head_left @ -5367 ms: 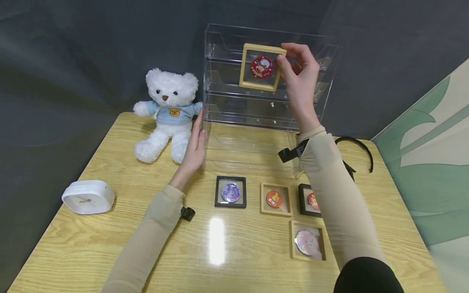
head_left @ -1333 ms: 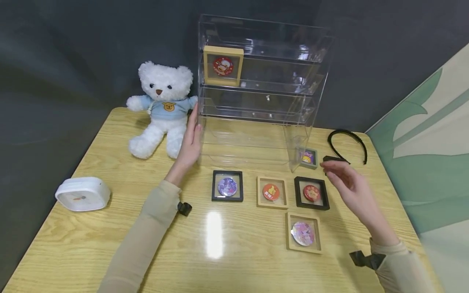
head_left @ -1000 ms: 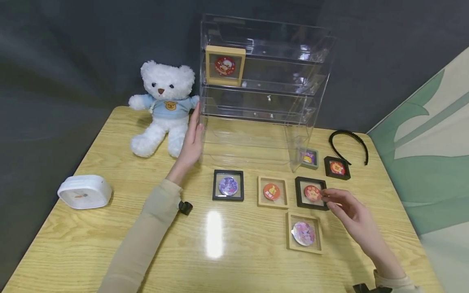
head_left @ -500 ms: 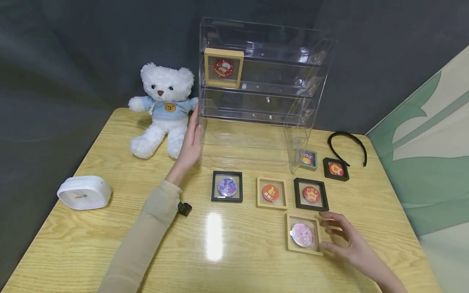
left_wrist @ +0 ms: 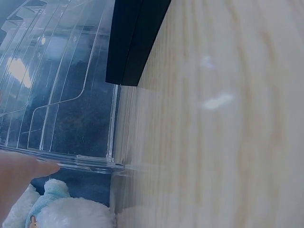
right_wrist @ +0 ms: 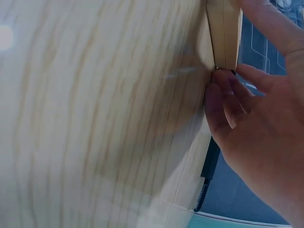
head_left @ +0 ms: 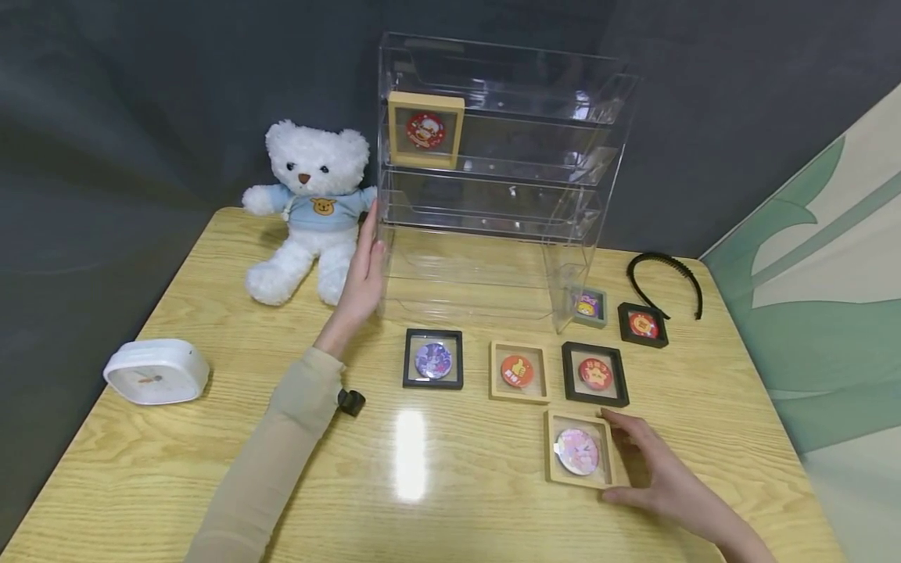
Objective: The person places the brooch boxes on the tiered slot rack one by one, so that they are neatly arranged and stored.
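Moved: right hand (head_left: 651, 477) came down from beside the black frames onto the wooden frame (head_left: 579, 451), now gripping its right edge
Wooden frame: flat on table (head_left: 176, 469), front right, pink badge inside; possibly lifted a little, wrist view unclear
Left hand (head_left: 362, 274): fingers straight, flat against clear shelf (head_left: 493, 172) side
Nearby: three frames in a row, teddy bear (head_left: 310, 211), white clock (head_left: 156, 371)
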{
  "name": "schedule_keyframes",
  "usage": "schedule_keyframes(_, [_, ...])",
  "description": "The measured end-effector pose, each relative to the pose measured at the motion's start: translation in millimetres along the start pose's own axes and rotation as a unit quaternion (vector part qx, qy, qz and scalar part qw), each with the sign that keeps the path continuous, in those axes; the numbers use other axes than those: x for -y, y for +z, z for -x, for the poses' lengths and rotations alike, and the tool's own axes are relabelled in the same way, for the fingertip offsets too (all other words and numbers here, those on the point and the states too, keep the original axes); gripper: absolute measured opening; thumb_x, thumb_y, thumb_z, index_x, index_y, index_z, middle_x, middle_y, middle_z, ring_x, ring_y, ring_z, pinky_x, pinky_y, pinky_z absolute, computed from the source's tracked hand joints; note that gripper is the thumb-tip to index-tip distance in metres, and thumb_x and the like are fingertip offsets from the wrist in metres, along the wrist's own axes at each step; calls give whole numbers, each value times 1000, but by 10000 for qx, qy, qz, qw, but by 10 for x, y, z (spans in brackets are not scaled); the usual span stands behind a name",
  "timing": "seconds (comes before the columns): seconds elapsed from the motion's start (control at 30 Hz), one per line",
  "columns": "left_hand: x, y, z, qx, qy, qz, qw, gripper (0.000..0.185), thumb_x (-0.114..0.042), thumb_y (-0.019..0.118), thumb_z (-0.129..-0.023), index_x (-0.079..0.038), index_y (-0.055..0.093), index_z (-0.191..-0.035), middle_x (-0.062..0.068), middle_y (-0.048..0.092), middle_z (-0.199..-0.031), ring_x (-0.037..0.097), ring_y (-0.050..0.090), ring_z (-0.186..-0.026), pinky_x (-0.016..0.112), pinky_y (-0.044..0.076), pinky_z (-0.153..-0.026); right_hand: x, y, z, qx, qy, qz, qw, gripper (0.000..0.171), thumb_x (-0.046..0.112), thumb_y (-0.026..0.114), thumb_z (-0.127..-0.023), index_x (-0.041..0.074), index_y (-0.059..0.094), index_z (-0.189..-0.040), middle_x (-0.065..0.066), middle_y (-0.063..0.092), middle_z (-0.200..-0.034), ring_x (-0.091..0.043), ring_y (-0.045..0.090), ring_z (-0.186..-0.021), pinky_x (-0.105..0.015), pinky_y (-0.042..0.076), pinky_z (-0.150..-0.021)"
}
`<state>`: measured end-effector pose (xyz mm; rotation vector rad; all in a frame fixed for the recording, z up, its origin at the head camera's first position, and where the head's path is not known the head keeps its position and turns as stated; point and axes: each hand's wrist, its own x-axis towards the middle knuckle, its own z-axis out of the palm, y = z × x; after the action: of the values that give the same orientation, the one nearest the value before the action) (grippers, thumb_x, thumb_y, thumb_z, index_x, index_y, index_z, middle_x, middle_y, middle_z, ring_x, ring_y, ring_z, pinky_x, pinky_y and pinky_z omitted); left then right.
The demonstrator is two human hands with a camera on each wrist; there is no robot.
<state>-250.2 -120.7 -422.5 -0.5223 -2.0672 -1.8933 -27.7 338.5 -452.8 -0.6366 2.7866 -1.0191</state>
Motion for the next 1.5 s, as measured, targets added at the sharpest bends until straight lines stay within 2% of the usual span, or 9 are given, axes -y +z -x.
schedule_keyframes(0.27, [7, -12, 16, -23, 64, -31, 10000, 61, -1, 26, -115, -7, 9, -173, 11, 9, -179, 23, 11, -163, 31, 15, -131, 21, 12, -34, 33, -12, 429, 9991, 110, 30, 104, -65, 3, 48, -155, -15, 55, -138, -6, 51, -117, -15, 49, -95])
schedule_keyframes(0.43, [15, -14, 21, -33, 138, -84, 9999, 60, 0, 26, -115, -4, 9, -172, 13, 9, -179, 23, 10, -163, 31, 14, -131, 12, 19, -36, 3, -16, 291, 9996, 106, 27, 104, -65, 3, 49, -152, -12, 53, -136, -3, 49, -115, -13, 47, -94])
schedule_keyframes(0.6, [19, -8, 28, -43, 126, -100, 9999, 60, 0, 27, -115, -5, 10, -172, 13, 9, -179, 22, 10, -163, 31, 13, -131, 63, -5, -28, 91, 499, 90, 9987, 108, 26, 105, -65, 3, 45, -153, -15, 57, -137, -17, 57, -118, -21, 53, -97])
schedule_keyframes(0.7, [12, -8, 24, -27, 129, -98, 9999, 60, 0, 27, -115, -5, 9, -172, 12, 9, -179, 22, 10, -163, 31, 13, -131, 103, -37, -30, 152, 883, -175, 9958, 109, 22, 104, -68, 3, 42, -155, -20, 58, -137, -29, 63, -117, -30, 58, -97])
schedule_keyframes(0.87, [5, -6, 22, -35, 141, -148, 9998, 60, 0, 27, -115, -4, 10, -172, 13, 10, -179, 23, 10, -163, 31, 13, -131, 57, -58, -21, 159, 871, -1141, 9895, 105, 3, 97, -74, 0, 35, -158, -32, 45, -143, -9, 62, -106, -15, 55, -89])
schedule_keyframes(0.97, [9, -4, 22, -42, 124, -185, 9997, 60, -1, 26, -115, -5, 10, -172, 13, 10, -179, 23, 11, -163, 31, 13, -131, 17, -61, -16, 224, 783, -1773, 9808, 102, -6, 91, -77, 0, 30, -159, -35, 36, -144, -5, 60, -98, -15, 54, -81])
schedule_keyframes(1.17, [12, -3, 13, -21, 103, -179, 9998, 60, -2, 26, -115, -6, 10, -173, 12, 9, -179, 22, 10, -163, 31, 13, -131, -19, -67, -6, 72, 539, -2280, 9721, 76, -12, 77, -90, 0, 39, -155, -14, 37, -144, -9, 65, -90, -24, 58, -69])
schedule_keyframes(1.33, [2, -1, 8, -37, 83, -189, 9998, 60, -1, 27, -115, -5, 10, -172, 12, 9, -179, 23, 10, -163, 32, 13, -131, -36, -86, -32, -377, 242, -2297, 9722, 47, -16, 64, -99, -5, 51, -143, 10, 58, -135, -9, 70, -89, -24, 60, -69])
schedule_keyframes(1.5, [9, -2, -1, -33, 47, -203, 9998, 59, -1, 26, -115, -5, 10, -172, 13, 9, -179, 24, 10, -163, 32, 13, -132, 4, -125, -64, -906, 485, -2055, 9732, 29, -12, 56, -106, -4, 59, -133, 12, 68, -122, -5, 72, -96, -28, 64, -67])
